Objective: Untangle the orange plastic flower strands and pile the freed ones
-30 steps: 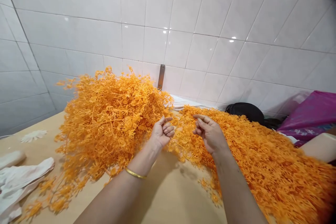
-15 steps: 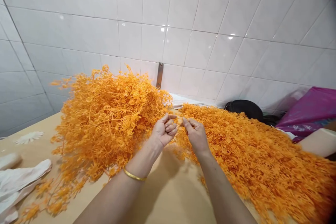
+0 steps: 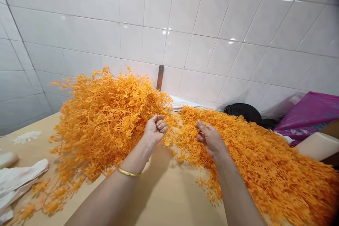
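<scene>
A tall tangled heap of orange plastic sprigs lies on the beige table at the left. A flatter spread of the same orange pieces covers the right side. My left hand, with a gold bangle on the wrist, is curled closed at the right edge of the tall heap, pinching an orange sprig. My right hand hovers over the near edge of the flat spread, fingers pinched together on small orange pieces. The two hands are apart, with loose orange bits between them.
White cloth and a white flower piece lie at the table's left. A black round object and a magenta bag sit at the back right by the white tiled wall. A pale object is at the right edge.
My hands came together in front of the heaps, then pulled apart again; the left moved back toward the tall heap, the right toward the flat spread.
</scene>
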Tool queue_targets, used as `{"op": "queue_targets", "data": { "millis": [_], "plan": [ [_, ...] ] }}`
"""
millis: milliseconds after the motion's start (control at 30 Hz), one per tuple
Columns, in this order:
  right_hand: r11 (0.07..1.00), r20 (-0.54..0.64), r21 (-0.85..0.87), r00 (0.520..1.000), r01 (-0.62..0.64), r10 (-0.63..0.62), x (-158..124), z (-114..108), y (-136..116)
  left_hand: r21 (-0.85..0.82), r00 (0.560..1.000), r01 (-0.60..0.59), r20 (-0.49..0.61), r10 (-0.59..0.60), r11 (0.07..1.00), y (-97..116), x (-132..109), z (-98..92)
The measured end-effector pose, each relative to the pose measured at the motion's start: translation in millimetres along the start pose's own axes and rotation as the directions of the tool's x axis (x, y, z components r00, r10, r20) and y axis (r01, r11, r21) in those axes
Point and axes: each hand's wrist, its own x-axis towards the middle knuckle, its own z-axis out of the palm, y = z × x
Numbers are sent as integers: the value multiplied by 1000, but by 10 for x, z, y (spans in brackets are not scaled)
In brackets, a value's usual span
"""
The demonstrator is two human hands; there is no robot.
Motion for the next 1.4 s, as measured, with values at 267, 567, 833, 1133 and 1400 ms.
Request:
{"op": "queue_targets", "data": {
  "millis": [267, 567, 833, 1133, 1400],
  "plan": [
    [939, 297, -288, 950, 188, -99, -83, 356, 177, 13, 999, -21, -44, 21, 1000, 10, 10, 2],
    [954, -431, -187, 853, 237, -296, 303, 1, 134, 90, 999, 47, 10, -49, 995, -98, -116, 167],
    [986, -58, -49, 985, 158, -161, 244, -78, -66, 24, 999, -34, 5, 33, 999, -24, -67, 100],
    [991, 409, -107, 912, 79, -28, 101, 17, -79, -51, 989, -148, 20, 149, 988, 182, -89, 120],
    [971, 364, -164, 926, 172, -103, 16, 375, -5, -34, 992, -120, 40, 121, 992, 134, -131, 177]
  ]
}}
